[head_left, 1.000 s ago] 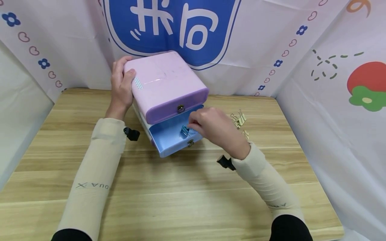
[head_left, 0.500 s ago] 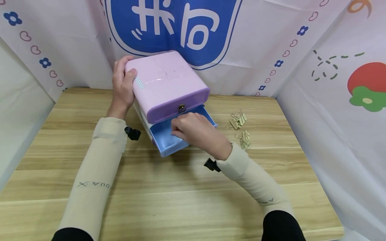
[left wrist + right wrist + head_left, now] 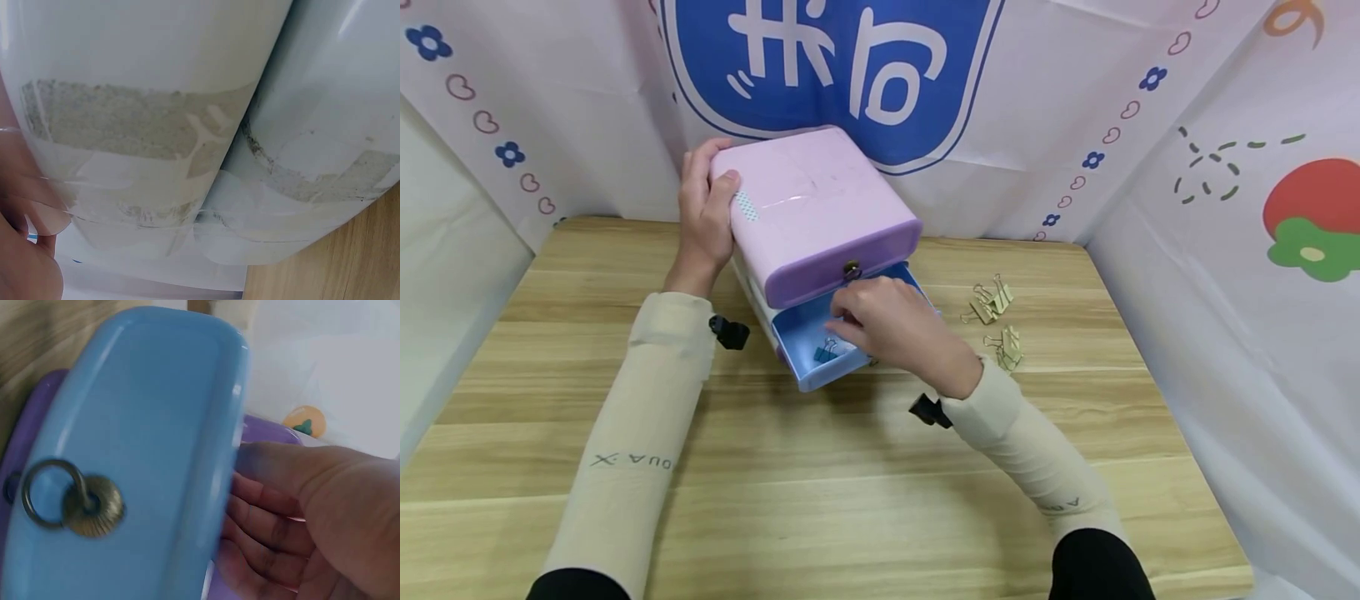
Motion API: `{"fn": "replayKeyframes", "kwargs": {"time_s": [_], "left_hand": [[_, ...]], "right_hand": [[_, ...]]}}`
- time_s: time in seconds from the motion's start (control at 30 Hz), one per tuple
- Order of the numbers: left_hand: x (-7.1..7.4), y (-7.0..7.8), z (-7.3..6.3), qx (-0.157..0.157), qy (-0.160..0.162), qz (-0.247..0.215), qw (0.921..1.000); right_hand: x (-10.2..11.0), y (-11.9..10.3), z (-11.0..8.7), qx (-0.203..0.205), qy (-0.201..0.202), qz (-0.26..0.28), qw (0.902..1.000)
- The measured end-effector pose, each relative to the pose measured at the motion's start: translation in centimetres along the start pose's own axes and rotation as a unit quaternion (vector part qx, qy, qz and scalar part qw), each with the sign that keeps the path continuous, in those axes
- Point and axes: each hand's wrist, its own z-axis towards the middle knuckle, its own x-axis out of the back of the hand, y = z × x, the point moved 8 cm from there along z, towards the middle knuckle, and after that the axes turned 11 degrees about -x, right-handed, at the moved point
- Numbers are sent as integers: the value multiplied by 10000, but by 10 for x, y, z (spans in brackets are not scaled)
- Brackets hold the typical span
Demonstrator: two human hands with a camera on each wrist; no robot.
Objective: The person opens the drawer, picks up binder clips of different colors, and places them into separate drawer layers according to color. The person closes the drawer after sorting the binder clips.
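Observation:
A two-tier drawer box (image 3: 816, 187), lilac on top, stands near the back of the table. My left hand (image 3: 703, 208) grips its back left corner, thumb on the top edge. The lower blue drawer (image 3: 144, 412) is pulled out, with a brass ring pull (image 3: 92, 505) on its front. Over this drawer is my right hand (image 3: 898, 321), fingers loosely bent and reaching down inside. The drawer front hides the fingertips in the right wrist view. A blue binder clip (image 3: 826, 351) lies in the drawer's front left corner, just below the thumb tip.
Several gold binder clips lie on the wooden table (image 3: 820, 500) to the right of the box, in a back group (image 3: 988, 310) and a front group (image 3: 1009, 348). A printed white cloth (image 3: 1022, 108) hangs right behind the box.
My right hand has moved left and toward the front of the drawer, then slightly back right. The blue binder clip now lies in the front left corner. The left hand stays put.

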Motion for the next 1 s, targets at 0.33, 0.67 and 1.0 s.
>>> {"fn": "replayKeyframes", "kwargs": {"time_s": [0.33, 0.67, 1.0], "left_hand": [[1, -2, 1, 33, 1, 12, 10000], [1, -4, 2, 14, -1, 8, 10000], [1, -4, 1, -41, 4, 51, 10000]], "right_hand": [[31, 12, -26, -148, 823, 540, 9950], [31, 26, -55, -468, 996, 1438, 9835], [-2, 50, -77, -1102, 767, 2054, 9694]]}}
